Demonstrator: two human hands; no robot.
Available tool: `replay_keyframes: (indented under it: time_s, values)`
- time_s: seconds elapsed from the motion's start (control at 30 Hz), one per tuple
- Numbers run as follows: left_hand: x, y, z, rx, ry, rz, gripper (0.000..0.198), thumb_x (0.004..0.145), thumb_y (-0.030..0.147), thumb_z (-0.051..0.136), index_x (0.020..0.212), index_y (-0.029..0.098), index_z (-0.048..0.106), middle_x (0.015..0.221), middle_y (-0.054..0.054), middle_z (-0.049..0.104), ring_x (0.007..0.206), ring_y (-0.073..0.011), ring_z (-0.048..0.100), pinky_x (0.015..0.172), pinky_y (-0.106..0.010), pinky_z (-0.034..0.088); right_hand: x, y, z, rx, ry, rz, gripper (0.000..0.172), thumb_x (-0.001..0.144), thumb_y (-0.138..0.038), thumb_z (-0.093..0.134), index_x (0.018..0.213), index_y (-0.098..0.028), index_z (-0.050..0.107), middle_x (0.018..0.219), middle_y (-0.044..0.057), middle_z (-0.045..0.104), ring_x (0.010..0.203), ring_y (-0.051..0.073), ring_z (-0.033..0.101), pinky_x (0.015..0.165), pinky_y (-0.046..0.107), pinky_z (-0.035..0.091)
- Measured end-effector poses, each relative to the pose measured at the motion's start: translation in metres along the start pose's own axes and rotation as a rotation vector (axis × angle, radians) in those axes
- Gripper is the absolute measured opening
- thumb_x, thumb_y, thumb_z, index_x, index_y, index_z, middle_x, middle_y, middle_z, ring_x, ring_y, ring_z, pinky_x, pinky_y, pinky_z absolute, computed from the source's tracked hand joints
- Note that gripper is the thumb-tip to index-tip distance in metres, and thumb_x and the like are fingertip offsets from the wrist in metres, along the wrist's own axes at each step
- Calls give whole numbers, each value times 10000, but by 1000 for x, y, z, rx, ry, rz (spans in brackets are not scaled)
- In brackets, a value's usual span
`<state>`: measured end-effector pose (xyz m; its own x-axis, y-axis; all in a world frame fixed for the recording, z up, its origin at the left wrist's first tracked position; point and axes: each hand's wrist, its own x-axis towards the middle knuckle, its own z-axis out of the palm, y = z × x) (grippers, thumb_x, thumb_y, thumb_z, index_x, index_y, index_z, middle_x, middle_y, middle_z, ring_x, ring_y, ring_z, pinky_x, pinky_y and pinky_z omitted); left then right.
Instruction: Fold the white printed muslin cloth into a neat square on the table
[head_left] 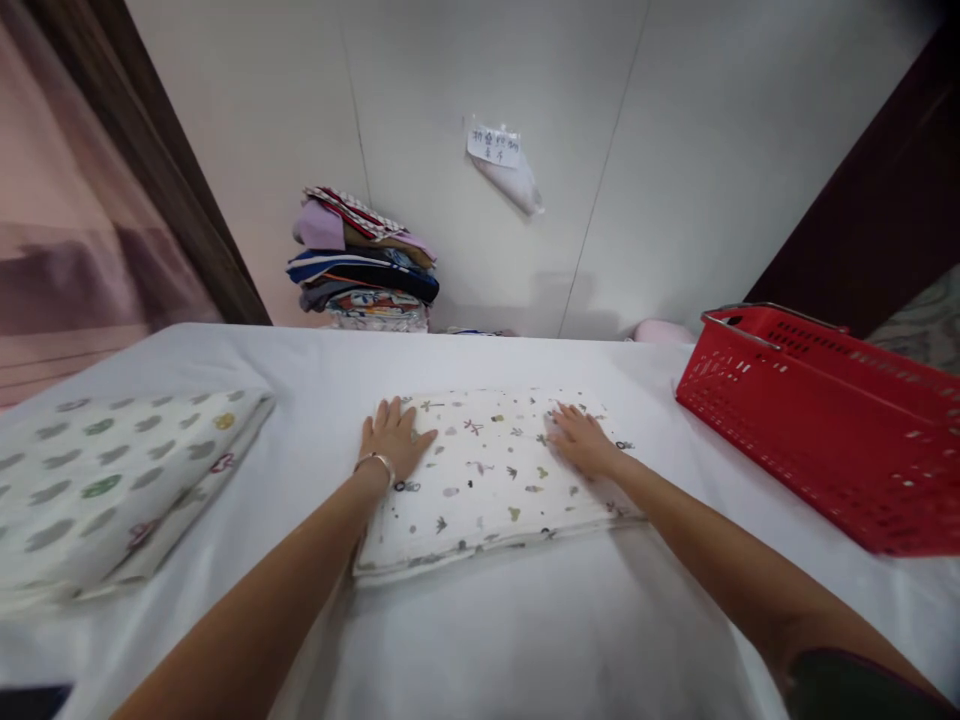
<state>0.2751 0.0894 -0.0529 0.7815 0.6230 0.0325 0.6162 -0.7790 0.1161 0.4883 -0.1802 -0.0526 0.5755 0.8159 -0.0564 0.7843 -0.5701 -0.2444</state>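
Note:
A folded white cloth (pixel 487 480) with small printed motifs lies flat on the white-covered table in front of me. My left hand (pixel 394 438), with a bracelet at the wrist, rests on its left edge, palm down and fingers spread. On the right part of the same cloth lies my right hand (pixel 585 440), also flat with fingers stretched out. Neither hand grips anything. Layered edges show along the near side of the cloth.
Another folded cloth (pixel 112 480) with grey, cloud-like shapes lies at the left. A red plastic basket (pixel 817 430) with metal handles stands at the right. Beyond the far table edge rises a stack of folded fabrics (pixel 364 265). A paper note (pixel 495 147) hangs on the wall.

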Motion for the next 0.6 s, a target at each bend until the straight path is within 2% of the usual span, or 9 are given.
replay_keyframes:
  time_s: [0.07, 0.17, 0.27, 0.37, 0.5, 0.6]
  values:
    - [4, -6, 9, -33, -48, -40, 753, 817, 631, 254, 1399, 155, 308, 1504, -95, 115, 1375, -298, 38, 1085, -494, 135, 23, -21, 4, 33, 11, -75, 600, 886, -515, 312, 1387, -183, 314, 1488, 109, 159, 1371, 268, 82, 1079, 500, 89]
    - [5, -11, 14, -47, -52, -39, 761, 812, 648, 224, 1408, 179, 287, 1507, -79, 101, 1376, -294, 25, 1082, -506, 127, 56, -49, 14, 57, 11, -157, 651, 882, -569, 272, 1402, -178, 283, 1492, 108, 136, 1372, 266, 71, 1081, 496, 74]
    - [4, -13, 16, -47, -47, -30, 753, 812, 651, 213, 1406, 194, 290, 1508, -77, 102, 1376, -299, 28, 1066, -534, 143, 79, -49, 18, 37, -17, -215, 689, 864, -623, 243, 1404, -196, 281, 1494, 83, 139, 1373, 261, 73, 1081, 498, 59]
    - [5, -14, 18, -45, -23, -22, 736, 816, 646, 216, 1400, 206, 301, 1508, -75, 110, 1375, -300, 37, 1053, -545, 163, 87, -9, 11, -15, -24, -110, 691, 860, -631, 233, 1406, -209, 277, 1494, 69, 148, 1371, 262, 85, 1079, 510, 42]
    - [6, -14, 22, -44, -9, -19, 723, 820, 636, 226, 1398, 210, 308, 1506, -74, 121, 1374, -304, 42, 1048, -550, 167, 82, 64, -4, -70, 29, 227, 652, 866, -605, 233, 1390, -226, 307, 1491, 66, 167, 1364, 282, 111, 1064, 545, 80]
    - [6, -14, 21, -54, -7, -16, 730, 817, 638, 236, 1397, 202, 312, 1505, -80, 122, 1372, -314, 43, 1048, -552, 166, 76, 92, -11, -60, 36, 360, 668, 859, -611, 209, 1399, -225, 286, 1485, 81, 188, 1355, 295, 151, 1049, 566, 131]
